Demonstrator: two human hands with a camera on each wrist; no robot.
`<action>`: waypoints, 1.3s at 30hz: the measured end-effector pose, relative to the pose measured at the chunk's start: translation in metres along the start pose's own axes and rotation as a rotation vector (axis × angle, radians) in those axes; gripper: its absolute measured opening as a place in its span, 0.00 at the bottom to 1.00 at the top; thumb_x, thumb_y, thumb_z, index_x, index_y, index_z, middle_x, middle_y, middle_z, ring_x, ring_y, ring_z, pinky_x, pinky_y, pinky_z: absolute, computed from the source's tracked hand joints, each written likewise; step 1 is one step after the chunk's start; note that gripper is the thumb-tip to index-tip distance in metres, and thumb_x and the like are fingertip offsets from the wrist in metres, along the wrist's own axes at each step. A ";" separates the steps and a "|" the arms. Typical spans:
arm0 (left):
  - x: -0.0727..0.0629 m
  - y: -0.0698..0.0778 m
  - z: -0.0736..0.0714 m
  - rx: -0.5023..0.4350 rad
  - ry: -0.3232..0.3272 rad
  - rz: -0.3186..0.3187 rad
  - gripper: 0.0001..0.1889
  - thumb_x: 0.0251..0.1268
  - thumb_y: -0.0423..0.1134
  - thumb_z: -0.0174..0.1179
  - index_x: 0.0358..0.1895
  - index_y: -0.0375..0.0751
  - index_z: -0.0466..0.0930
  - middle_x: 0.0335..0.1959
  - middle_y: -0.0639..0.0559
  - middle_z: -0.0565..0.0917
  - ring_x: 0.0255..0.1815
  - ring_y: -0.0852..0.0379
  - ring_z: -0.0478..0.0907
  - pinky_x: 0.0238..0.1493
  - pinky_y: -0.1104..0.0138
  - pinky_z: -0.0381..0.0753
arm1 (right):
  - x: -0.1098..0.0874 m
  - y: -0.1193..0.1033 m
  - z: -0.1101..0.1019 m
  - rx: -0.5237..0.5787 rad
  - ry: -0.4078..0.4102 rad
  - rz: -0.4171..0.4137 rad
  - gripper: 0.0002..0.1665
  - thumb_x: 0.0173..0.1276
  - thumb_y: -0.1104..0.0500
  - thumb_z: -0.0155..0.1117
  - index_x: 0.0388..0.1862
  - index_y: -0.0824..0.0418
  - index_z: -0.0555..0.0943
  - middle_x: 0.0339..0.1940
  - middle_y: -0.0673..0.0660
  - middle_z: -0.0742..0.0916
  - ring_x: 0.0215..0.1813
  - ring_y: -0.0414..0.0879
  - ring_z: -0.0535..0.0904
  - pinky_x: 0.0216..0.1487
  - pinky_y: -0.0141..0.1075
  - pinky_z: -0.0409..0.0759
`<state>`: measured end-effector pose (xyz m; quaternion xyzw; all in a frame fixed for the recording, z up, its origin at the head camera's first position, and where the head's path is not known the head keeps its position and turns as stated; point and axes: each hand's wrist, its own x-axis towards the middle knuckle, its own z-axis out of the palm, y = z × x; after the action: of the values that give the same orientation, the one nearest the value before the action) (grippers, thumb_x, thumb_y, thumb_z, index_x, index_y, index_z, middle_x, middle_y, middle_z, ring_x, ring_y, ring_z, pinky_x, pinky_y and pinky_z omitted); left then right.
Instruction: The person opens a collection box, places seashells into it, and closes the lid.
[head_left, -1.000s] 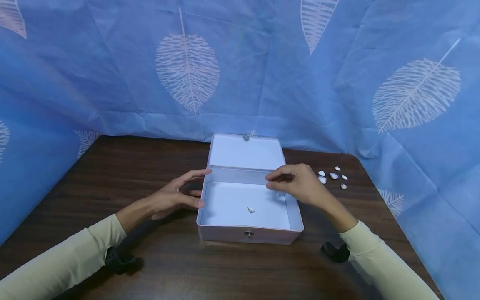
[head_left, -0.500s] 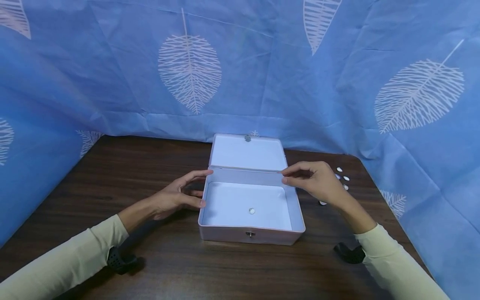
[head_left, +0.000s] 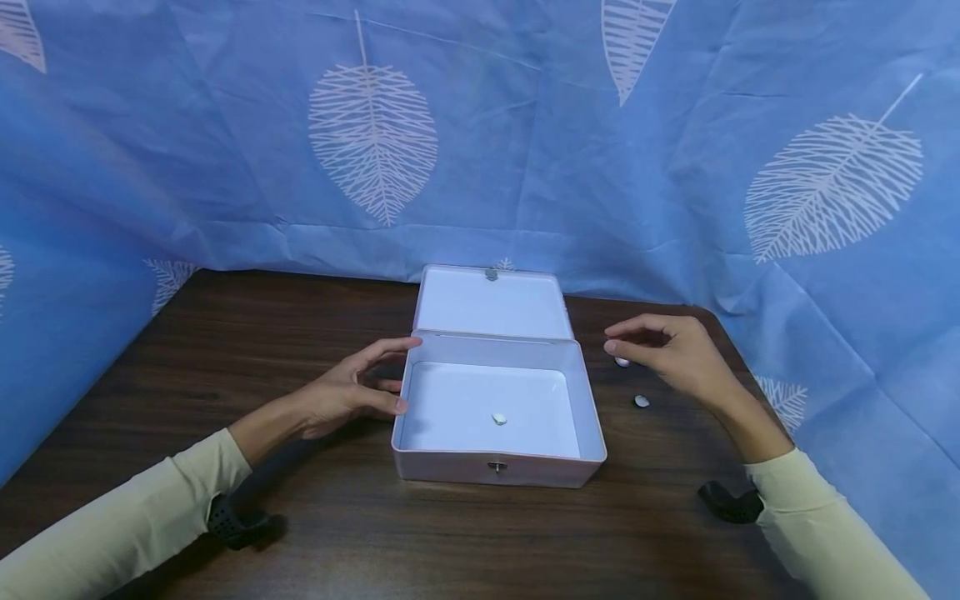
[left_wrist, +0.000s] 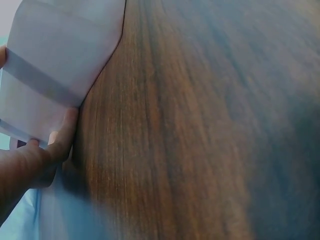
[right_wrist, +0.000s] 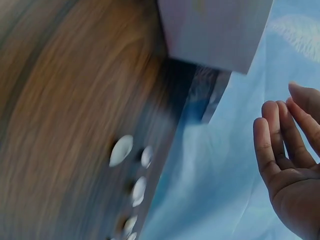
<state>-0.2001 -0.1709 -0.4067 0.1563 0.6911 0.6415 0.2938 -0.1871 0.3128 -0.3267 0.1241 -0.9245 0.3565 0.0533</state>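
Observation:
A pale metal box [head_left: 450,467] stands on the table with its lid [head_left: 491,304] tipped back. One small white seashell [head_left: 499,419] lies on its floor. My left hand [head_left: 337,396] rests against the box's left side, thumb and index finger spread along the rim; in the left wrist view the other fingers [left_wrist: 62,135] touch the outer wall. Right of the box, my right hand [head_left: 675,358] hovers over the shells with nothing in its loosely bent fingers. One shell [head_left: 641,401] shows below the hand, another [head_left: 622,362] by its fingertips; the hand hides the rest in the head view.
In the right wrist view several shells [right_wrist: 121,150] lie near the table's edge. A small metal clasp [head_left: 497,467] sits on the box's front. Blue leaf-print cloth [head_left: 525,142] hangs behind and beside the dark wooden table [head_left: 337,525].
My right hand has moved right, from above the box to over the shells on the table. The shell in the box has rocked slightly. My left hand stays at the box's side.

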 end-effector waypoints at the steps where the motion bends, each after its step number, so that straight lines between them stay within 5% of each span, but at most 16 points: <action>1: 0.000 0.000 0.000 0.000 -0.001 -0.001 0.52 0.71 0.33 0.77 0.92 0.58 0.58 0.96 0.46 0.39 0.91 0.20 0.54 0.80 0.40 0.79 | -0.001 0.004 -0.002 -0.012 0.008 0.003 0.13 0.78 0.47 0.79 0.56 0.48 0.96 0.51 0.49 0.97 0.42 0.39 0.87 0.42 0.30 0.83; 12: 0.002 0.002 0.000 0.002 0.000 -0.019 0.52 0.72 0.31 0.75 0.93 0.59 0.57 0.97 0.47 0.39 0.92 0.21 0.53 0.82 0.37 0.76 | -0.004 0.054 -0.029 -0.031 0.030 0.101 0.17 0.79 0.47 0.79 0.58 0.55 0.94 0.47 0.36 0.93 0.34 0.41 0.80 0.31 0.38 0.79; 18: 0.000 0.001 0.000 -0.001 0.005 -0.020 0.52 0.71 0.31 0.75 0.93 0.58 0.56 0.96 0.46 0.40 0.92 0.20 0.53 0.82 0.37 0.75 | -0.004 0.075 -0.040 -0.078 0.034 0.135 0.20 0.78 0.46 0.79 0.59 0.57 0.94 0.46 0.29 0.90 0.41 0.32 0.85 0.38 0.33 0.83; 27: -0.001 -0.001 0.000 -0.002 0.012 -0.021 0.52 0.71 0.32 0.76 0.92 0.59 0.58 0.96 0.45 0.41 0.91 0.20 0.54 0.80 0.38 0.78 | -0.005 0.108 -0.056 -0.099 0.014 0.253 0.29 0.79 0.43 0.78 0.65 0.63 0.91 0.44 0.33 0.92 0.43 0.26 0.86 0.42 0.29 0.83; 39: 0.002 0.000 -0.001 0.001 -0.005 -0.027 0.52 0.71 0.34 0.78 0.92 0.60 0.58 0.97 0.49 0.40 0.92 0.21 0.54 0.85 0.32 0.69 | -0.006 0.153 -0.065 -0.104 -0.007 0.321 0.31 0.81 0.51 0.75 0.68 0.76 0.85 0.45 0.55 0.98 0.37 0.30 0.88 0.40 0.33 0.89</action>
<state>-0.2026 -0.1708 -0.4072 0.1487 0.6929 0.6366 0.3041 -0.2220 0.4672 -0.3787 -0.0268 -0.9497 0.3119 -0.0010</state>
